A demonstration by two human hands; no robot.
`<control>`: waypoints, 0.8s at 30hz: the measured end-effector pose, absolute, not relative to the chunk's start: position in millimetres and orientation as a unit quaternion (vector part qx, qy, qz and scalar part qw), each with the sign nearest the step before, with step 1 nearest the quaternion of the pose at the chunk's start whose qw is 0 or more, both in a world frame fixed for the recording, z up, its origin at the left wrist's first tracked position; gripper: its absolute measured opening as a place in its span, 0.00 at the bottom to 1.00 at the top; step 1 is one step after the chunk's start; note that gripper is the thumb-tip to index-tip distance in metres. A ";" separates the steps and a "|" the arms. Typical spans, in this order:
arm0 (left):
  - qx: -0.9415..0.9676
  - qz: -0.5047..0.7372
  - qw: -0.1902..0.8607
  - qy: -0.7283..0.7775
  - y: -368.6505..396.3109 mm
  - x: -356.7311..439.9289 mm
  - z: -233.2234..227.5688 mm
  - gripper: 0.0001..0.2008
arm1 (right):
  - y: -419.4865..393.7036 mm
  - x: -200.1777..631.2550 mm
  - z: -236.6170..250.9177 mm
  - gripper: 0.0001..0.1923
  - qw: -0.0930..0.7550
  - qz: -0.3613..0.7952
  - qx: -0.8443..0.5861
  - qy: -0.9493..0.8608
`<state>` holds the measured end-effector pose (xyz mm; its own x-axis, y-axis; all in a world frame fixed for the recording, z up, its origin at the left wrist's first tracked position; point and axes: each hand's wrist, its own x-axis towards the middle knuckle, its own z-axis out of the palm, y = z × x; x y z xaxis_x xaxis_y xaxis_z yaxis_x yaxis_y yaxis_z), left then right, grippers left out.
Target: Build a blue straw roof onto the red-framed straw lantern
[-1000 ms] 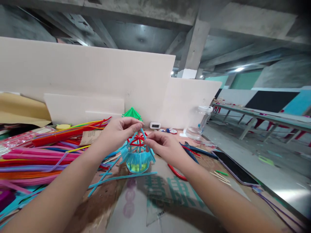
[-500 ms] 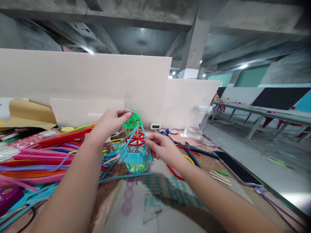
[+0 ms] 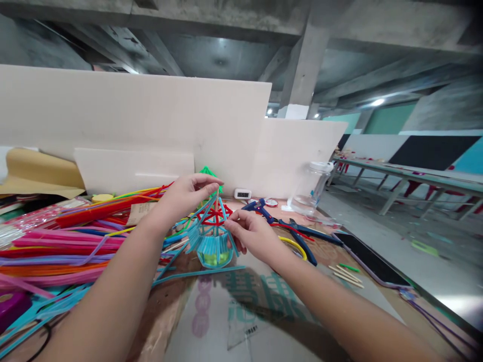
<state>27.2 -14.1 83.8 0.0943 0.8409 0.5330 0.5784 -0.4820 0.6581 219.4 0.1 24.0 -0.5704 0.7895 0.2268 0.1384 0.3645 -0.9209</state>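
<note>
A small pavilion model (image 3: 214,245) of blue and red pipe cleaners stands upright around a wooden stick, with a yellow-green base inside. At the peak, my left hand (image 3: 194,193) pinches the upper ends of the blue pipe cleaners by the stick's tip; its fingertips partly hide the contact. On the model's right side, my right hand (image 3: 251,234) is closed in a pinch on a slanting blue pipe cleaner (image 3: 232,239). A green roofed model (image 3: 206,171) stands behind, largely covered by my left hand.
Bundles of coloured pipe cleaners (image 3: 71,241) lie at the left. To the right are a blue glue gun (image 3: 260,207), pliers (image 3: 302,241), short wooden sticks (image 3: 347,276) and a phone (image 3: 372,259). A clear jug (image 3: 311,188) and a small white clock (image 3: 242,194) stand behind.
My left hand has shifted right and slightly down, from beside the green roof to the blue model's peak. My right hand stays at the model's right side. The view has shifted slightly.
</note>
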 end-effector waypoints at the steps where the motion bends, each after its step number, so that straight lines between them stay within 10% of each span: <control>1: 0.726 0.461 0.138 0.492 -14.3 28.7 83.7 0.19 | 0.0 219.0 23.7 0.11 0.346 0.473 -0.311 -0.748; 24: 0.648 0.534 0.134 0.526 -15.5 53.0 81.5 0.12 | 3.1 234.2 39.2 0.11 0.328 0.441 -0.324 -0.770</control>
